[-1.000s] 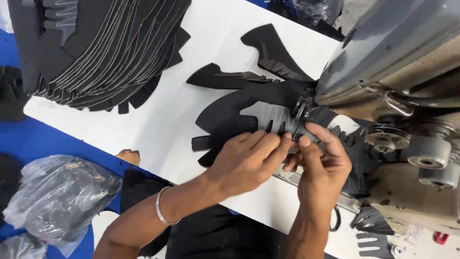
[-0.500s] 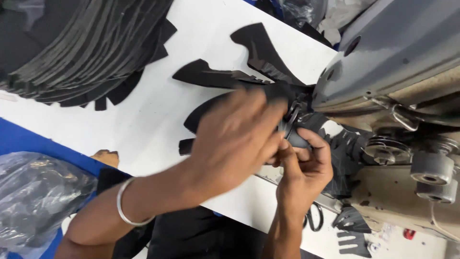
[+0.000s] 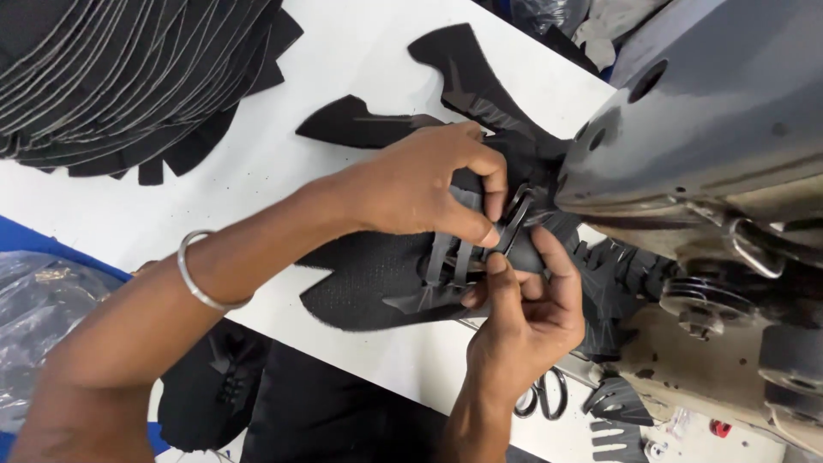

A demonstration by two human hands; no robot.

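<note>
A black mesh shoe-upper piece with grey strips lies on the white table under the head of a grey sewing machine. My left hand presses on the piece from above, its thumb and forefinger pinching the fabric close to the machine's foot. From below, my right hand grips the same piece at its edge, fingertips beside the left ones. A metal bangle circles my left wrist.
A large stack of black cut pieces fans across the top left. More black pieces lie behind the hands. Scissors rest by the table edge near the right wrist. A clear plastic bag sits at lower left. Machine wheels stand at right.
The view has closed in on the hands. My left hand has swung over the piece and settled on it, pinching by the foot. My right hand stays at the piece's edge.
</note>
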